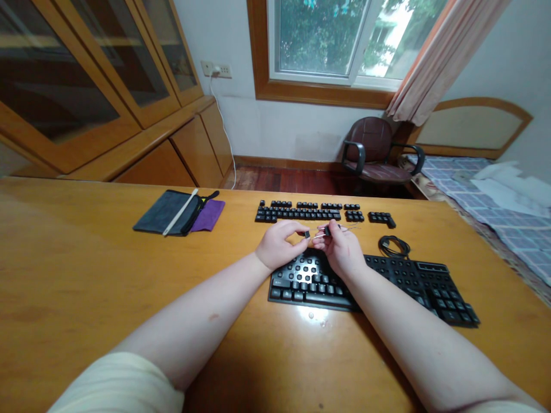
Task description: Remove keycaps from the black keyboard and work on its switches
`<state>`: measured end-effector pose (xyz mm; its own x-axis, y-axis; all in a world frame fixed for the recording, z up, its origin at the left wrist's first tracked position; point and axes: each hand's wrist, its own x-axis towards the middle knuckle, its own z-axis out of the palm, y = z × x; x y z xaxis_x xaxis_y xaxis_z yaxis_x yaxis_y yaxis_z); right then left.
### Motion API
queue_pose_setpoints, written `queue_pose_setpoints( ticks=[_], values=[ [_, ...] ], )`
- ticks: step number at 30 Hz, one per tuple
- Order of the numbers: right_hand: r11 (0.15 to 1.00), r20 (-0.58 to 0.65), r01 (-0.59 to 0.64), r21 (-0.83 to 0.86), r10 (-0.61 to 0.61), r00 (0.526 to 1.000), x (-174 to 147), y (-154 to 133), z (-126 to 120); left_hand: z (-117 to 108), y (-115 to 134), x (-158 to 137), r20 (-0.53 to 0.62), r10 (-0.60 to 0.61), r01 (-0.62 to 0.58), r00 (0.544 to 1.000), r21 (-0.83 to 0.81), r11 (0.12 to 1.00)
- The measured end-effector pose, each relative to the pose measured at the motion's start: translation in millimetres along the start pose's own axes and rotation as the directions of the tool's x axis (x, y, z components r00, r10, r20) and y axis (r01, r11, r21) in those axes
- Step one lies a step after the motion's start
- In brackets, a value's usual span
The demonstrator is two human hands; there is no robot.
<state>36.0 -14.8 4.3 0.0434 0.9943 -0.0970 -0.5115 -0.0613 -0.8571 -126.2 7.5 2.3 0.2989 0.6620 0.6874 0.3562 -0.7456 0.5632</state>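
Observation:
Between the thumb and fingers of my left hand (280, 244) is a small black keycap (306, 234). My right hand (342, 249) is closed on a keycap puller (327, 230) with a dark body and thin wire ends, some reaching toward the keycap. Both hands are raised over the top edge of a black keyboard (331, 300). Its lower rows still carry keycaps, while bare switch stems show on its upper left and middle. Behind my hands, loose keycaps (301, 214) lie in rows on the table.
A coiled black cable (394, 246) rests behind the keyboard. On the left of the wooden table (107, 275) are a dark pouch (161, 211), a white stick-like brush (181, 212) and a purple cloth (209, 215). An office chair (374, 149) stands beyond the table's far edge.

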Motion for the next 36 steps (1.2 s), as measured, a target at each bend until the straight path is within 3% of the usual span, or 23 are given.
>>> queue_pose_setpoints(
  ticks=[5,10,16,20,24,27,31,33,36],
  values=[
    [0.994,-0.047,0.075,-0.085,-0.079,0.996,-3,2,0,-1,2,-2,-0.032,0.01,-0.009,0.999,0.026,1.0],
    [1.0,-0.028,-0.015,0.011,0.015,0.999,-1,1,1,-2,-2,-1,-0.05,0.051,-0.054,0.997,-0.06,0.997],
    [0.991,-0.033,-0.093,0.092,0.096,0.995,2,-3,2,1,-5,0,-0.001,-0.12,0.115,0.993,-0.277,0.954],
    [0.998,-0.027,-0.04,0.058,0.041,0.999,0,-2,2,2,-6,-2,0.064,-0.182,0.193,0.981,-0.344,0.919],
    [1.0,-0.022,0.004,0.03,-0.003,1.0,0,-1,1,5,-8,-2,0.042,-0.242,0.239,0.969,-0.391,0.889],
    [0.998,-0.024,-0.024,0.055,0.026,0.999,2,-1,1,7,-11,0,0.052,-0.309,0.292,0.95,-0.509,0.81],
    [0.992,-0.032,-0.061,0.108,0.065,0.997,4,-3,-1,9,-19,0,0.216,-0.382,0.42,0.899,-0.674,0.607],
    [0.991,-0.03,-0.06,0.119,0.064,0.997,5,-3,-3,10,-25,0,0.253,-0.387,0.445,0.887,-0.696,0.564],
    [0.992,-0.039,-0.035,0.122,0.04,0.998,6,-2,-4,7,-36,1,0.163,-0.39,0.401,0.906,-0.624,0.671]
  ],
)
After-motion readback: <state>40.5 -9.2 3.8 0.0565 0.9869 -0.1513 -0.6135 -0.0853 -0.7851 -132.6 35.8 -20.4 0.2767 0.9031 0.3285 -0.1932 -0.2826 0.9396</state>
